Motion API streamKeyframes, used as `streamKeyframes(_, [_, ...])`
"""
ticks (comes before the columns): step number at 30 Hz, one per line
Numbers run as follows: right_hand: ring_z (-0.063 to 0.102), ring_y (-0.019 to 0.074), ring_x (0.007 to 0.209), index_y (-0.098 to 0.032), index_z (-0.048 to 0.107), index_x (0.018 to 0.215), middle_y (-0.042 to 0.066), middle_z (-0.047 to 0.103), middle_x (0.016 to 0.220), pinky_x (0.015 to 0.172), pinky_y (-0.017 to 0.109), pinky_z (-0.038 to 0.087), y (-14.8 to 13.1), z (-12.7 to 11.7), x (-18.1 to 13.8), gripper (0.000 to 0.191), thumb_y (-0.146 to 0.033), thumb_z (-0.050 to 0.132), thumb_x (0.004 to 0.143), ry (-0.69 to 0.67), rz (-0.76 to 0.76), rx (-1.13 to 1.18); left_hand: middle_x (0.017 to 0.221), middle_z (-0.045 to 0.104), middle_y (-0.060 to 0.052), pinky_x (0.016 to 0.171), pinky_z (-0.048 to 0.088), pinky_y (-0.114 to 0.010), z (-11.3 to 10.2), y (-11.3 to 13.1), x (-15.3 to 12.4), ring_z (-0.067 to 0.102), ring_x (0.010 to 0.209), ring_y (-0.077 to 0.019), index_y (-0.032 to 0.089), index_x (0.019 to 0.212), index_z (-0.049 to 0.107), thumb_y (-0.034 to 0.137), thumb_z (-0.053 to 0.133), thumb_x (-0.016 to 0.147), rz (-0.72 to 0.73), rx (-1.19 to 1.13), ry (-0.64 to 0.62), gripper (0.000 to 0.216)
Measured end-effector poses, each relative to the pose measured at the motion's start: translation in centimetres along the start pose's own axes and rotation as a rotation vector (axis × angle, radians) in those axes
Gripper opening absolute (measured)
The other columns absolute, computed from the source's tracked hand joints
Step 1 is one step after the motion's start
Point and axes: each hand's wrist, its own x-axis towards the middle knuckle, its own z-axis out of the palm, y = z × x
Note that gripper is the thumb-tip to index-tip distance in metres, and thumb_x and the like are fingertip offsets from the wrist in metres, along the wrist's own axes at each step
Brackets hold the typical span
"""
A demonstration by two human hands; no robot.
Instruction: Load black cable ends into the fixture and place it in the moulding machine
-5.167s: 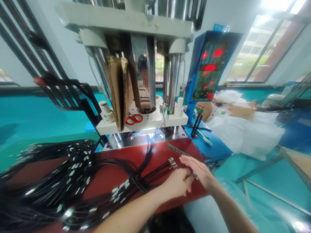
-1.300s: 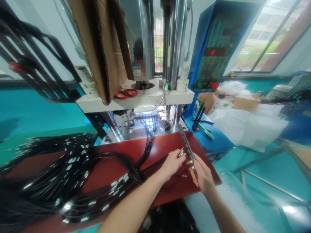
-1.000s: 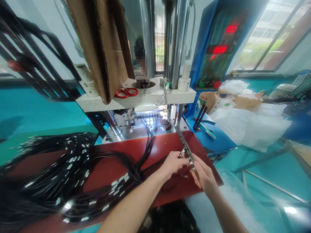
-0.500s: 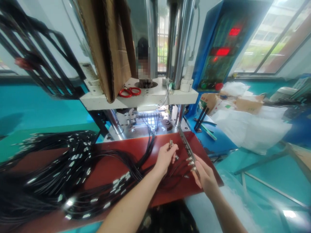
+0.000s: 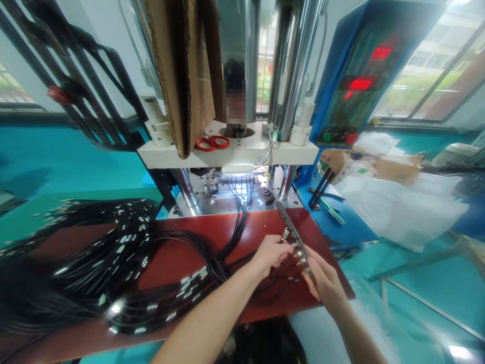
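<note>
My right hand (image 5: 322, 273) grips a long narrow metal bar (image 5: 291, 225) by its near end; the bar slants away over the red-brown board. Several small shiny metal connectors stick out of the bar's left side by my fingers, with thin black cables hanging from them. My left hand (image 5: 273, 254) is closed, pinching a small metal cable connector (image 5: 285, 233) against the bar's left side. Whether that connector is seated in the bar, I cannot tell. Part of its cable is hidden by the hand.
A bundle of black cables (image 5: 125, 263) with silvery ends covers the left of the red-brown board (image 5: 265, 225). Behind stands a press with a white plate (image 5: 170, 157), red-handled scissors (image 5: 212, 143) and cardboard (image 5: 182, 76) on it. A blue control box (image 5: 356, 76) stands right.
My left hand has moved right and slightly down, bringing its connector from apart to the side of the bar. My right hand still holds the bar. The whole view has shifted slightly.
</note>
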Motion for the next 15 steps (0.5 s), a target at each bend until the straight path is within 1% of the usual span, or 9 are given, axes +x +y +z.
streamKeyframes(2, [0.050,0.0090,0.047,-0.020,0.057,0.115,0.006,0.064,0.082,0.036,0.017,0.039,0.2,-0.1,0.1,0.052,-0.050,0.060,0.072,-0.016,-0.014,0.006,0.032,0.033,0.009,0.033,0.010,-0.019,0.1,0.3,-0.1,0.021,0.029,-0.0029,0.017,0.054,0.045,0.023,0.058,0.056,-0.025,0.012,0.033,0.015])
streamKeyframes(4, [0.057,0.0132,0.062,-0.022,0.057,0.115,0.007,0.064,0.094,0.046,0.019,0.047,0.3,-0.1,0.2,0.049,-0.048,0.059,0.074,-0.044,-0.042,-0.001,0.033,0.032,0.009,0.034,0.010,-0.019,0.3,0.5,-0.2,0.020,0.029,-0.0026,0.017,0.052,0.042,0.022,0.058,0.055,-0.033,0.013,0.068,0.017])
streamKeyframes(6, [0.060,0.0160,0.070,-0.022,0.056,0.117,0.007,0.064,0.096,0.052,0.021,0.050,0.1,0.1,0.2,0.048,-0.047,0.058,0.076,-0.063,-0.069,-0.041,0.033,0.031,0.010,0.034,0.010,-0.019,0.5,0.5,-0.4,0.020,0.030,-0.0025,0.018,0.051,0.040,0.021,0.058,0.055,-0.027,0.002,0.093,0.018])
streamKeyframes(9, [0.061,0.0190,0.074,-0.021,0.055,0.119,0.008,0.065,0.093,0.052,0.023,0.051,-0.1,0.3,0.1,0.050,-0.047,0.056,0.076,-0.077,-0.116,-0.140,0.035,0.032,0.009,0.035,0.011,-0.019,0.4,0.1,-0.4,0.021,0.031,-0.0027,0.018,0.052,0.039,0.021,0.057,0.057,0.006,-0.006,0.105,0.019])
streamKeyframes(11, [0.060,0.0205,0.082,-0.020,0.057,0.116,0.008,0.065,0.097,0.057,0.023,0.052,-0.1,0.4,0.1,0.049,-0.047,0.057,0.075,-0.063,-0.124,-0.132,0.040,0.038,0.008,0.037,0.016,-0.018,0.3,-0.2,-0.3,0.026,0.034,-0.0030,0.016,0.054,0.044,0.024,0.059,0.060,0.085,0.015,0.108,0.018])
streamKeyframes(13, [0.059,0.0201,0.087,-0.020,0.059,0.113,0.007,0.064,0.099,0.061,0.022,0.052,0.0,0.3,0.1,0.046,-0.046,0.059,0.074,-0.033,-0.092,-0.061,0.047,0.044,0.006,0.041,0.024,-0.018,0.0,-0.5,-0.2,0.033,0.040,-0.0041,0.015,0.059,0.047,0.030,0.059,0.066,0.204,0.011,0.128,0.021])
streamKeyframes(14, [0.060,0.0192,0.083,-0.020,0.059,0.112,0.007,0.065,0.096,0.058,0.020,0.051,0.0,0.2,0.1,0.047,-0.047,0.059,0.074,-0.014,-0.073,-0.026,0.050,0.045,0.005,0.043,0.027,-0.018,-0.2,-0.5,-0.1,0.036,0.043,-0.0047,0.015,0.061,0.047,0.032,0.059,0.069,0.264,-0.014,0.147,0.023])
streamKeyframes(15, [0.061,0.0176,0.075,-0.019,0.058,0.113,0.007,0.066,0.090,0.052,0.019,0.050,0.0,0.2,0.1,0.049,-0.048,0.060,0.073,-0.001,-0.058,-0.003,0.052,0.046,0.005,0.045,0.029,-0.018,-0.4,-0.5,0.0,0.038,0.045,-0.0053,0.015,0.063,0.047,0.034,0.059,0.071,0.308,-0.057,0.163,0.024])
